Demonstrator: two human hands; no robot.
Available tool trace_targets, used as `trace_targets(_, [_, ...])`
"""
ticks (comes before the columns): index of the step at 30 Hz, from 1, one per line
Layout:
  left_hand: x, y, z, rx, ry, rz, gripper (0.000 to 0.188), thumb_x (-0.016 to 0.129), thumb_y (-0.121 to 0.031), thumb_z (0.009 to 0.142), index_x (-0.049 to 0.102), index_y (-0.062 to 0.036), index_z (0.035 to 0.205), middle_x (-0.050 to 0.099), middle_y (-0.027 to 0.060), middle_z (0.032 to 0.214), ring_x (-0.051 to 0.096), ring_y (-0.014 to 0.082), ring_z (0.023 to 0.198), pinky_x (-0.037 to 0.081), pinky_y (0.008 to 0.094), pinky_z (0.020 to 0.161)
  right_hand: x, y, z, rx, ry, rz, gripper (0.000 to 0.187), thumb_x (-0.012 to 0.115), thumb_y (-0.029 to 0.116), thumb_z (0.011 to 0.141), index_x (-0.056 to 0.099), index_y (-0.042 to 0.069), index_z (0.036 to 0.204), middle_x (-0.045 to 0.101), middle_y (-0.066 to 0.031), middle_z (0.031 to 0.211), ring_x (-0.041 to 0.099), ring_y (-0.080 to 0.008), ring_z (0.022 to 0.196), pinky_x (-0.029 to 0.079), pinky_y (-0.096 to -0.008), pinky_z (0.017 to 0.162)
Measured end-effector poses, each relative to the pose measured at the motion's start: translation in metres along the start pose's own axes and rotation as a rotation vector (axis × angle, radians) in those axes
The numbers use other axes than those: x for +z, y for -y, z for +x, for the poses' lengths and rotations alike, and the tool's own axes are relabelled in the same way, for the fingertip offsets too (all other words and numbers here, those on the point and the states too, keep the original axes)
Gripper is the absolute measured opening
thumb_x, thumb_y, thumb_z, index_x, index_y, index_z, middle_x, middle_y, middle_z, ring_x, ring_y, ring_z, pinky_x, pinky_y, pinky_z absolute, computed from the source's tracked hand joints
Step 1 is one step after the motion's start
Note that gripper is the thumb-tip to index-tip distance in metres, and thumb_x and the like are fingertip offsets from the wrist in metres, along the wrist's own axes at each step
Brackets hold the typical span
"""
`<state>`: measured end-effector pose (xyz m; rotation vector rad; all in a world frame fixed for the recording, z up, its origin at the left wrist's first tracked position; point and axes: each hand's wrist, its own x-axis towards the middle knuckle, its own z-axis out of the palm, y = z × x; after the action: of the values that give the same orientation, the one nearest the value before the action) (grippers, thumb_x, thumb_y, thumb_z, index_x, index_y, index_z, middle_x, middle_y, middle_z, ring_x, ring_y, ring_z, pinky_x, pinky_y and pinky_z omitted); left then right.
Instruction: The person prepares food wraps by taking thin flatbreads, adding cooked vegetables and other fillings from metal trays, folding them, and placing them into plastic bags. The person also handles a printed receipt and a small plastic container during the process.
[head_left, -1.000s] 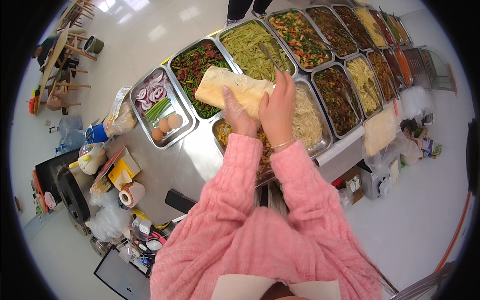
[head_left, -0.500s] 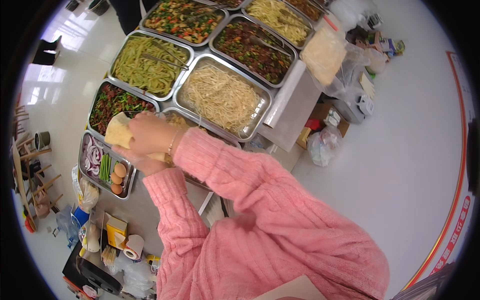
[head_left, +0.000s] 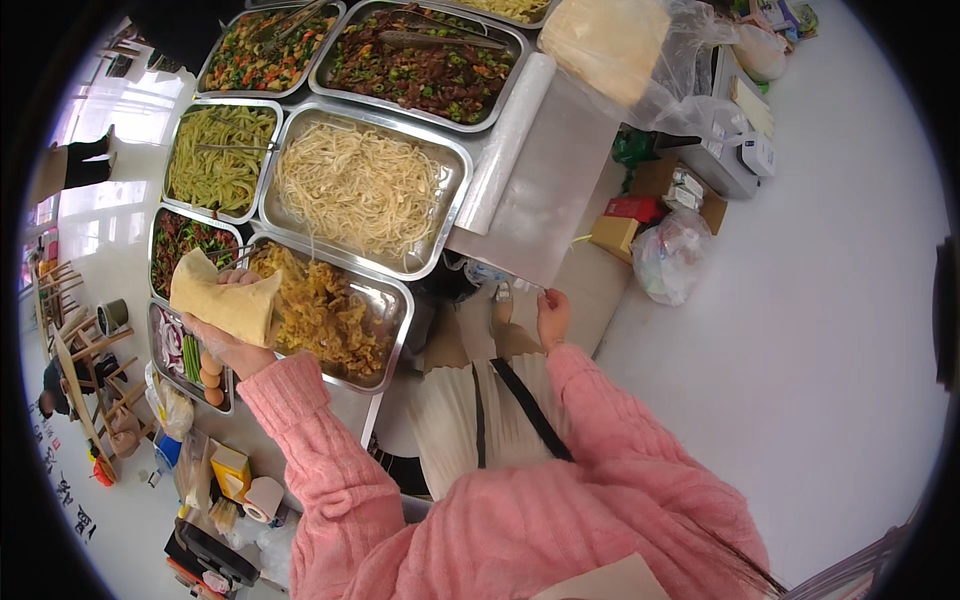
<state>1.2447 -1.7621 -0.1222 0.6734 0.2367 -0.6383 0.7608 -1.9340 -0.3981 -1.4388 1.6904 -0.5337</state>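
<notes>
My left hand (head_left: 238,348) is closed round a pale yellow rolled flatbread (head_left: 222,303), holding it above the trays at the left. Under it lie a tray of sliced purple onion, green stalks and brown eggs (head_left: 210,378), and a tray of golden fried food (head_left: 325,315). Off to the right, my right hand (head_left: 553,320) is at the front edge of the metal counter (head_left: 540,190). Its fingertips are pinched together there; what they grip, if anything, is too small to make out.
Steel trays of shredded pale strips (head_left: 355,190), green strips (head_left: 220,160) and dark meat with peppers (head_left: 415,65) stand beyond. A plastic film roll (head_left: 508,145) and a bagged stack of flatbreads (head_left: 605,45) lie at the right. A tied plastic bag (head_left: 675,258) sits beside cardboard boxes.
My right hand has let go of the rolled flatbread and moved right to the counter's front edge. My left hand still holds the flatbread, and the view has shifted.
</notes>
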Motion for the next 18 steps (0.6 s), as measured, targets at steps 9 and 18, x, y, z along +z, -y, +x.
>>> trace_targets(9, [0.000,0.014,-0.017,0.015,-0.115,0.156,0.070,0.044,-0.063,0.093,0.050,0.0017,0.119,0.053,0.0175,0.097,0.055,0.0326,0.088,0.053,0.0457,0.078,0.007,-0.038,0.053,-0.023,0.008,-0.042,0.023,0.074,0.020,0.088,0.071,-0.001,0.096,0.069,-0.0212,0.082,0.066,-0.0361,0.072,0.051,-0.0442,0.070])
trace_targets(18, [0.006,0.011,-0.026,0.119,-0.030,0.345,0.067,0.036,-0.066,0.097,0.050,-0.0056,0.121,0.056,0.0176,0.105,0.057,0.0340,0.096,0.051,0.0507,0.084,-0.084,0.010,0.049,-0.314,0.207,-0.007,0.021,0.073,0.018,0.091,0.071,-0.003,0.093,0.070,-0.0210,0.086,0.068,-0.0367,0.080,0.053,-0.0400,0.075])
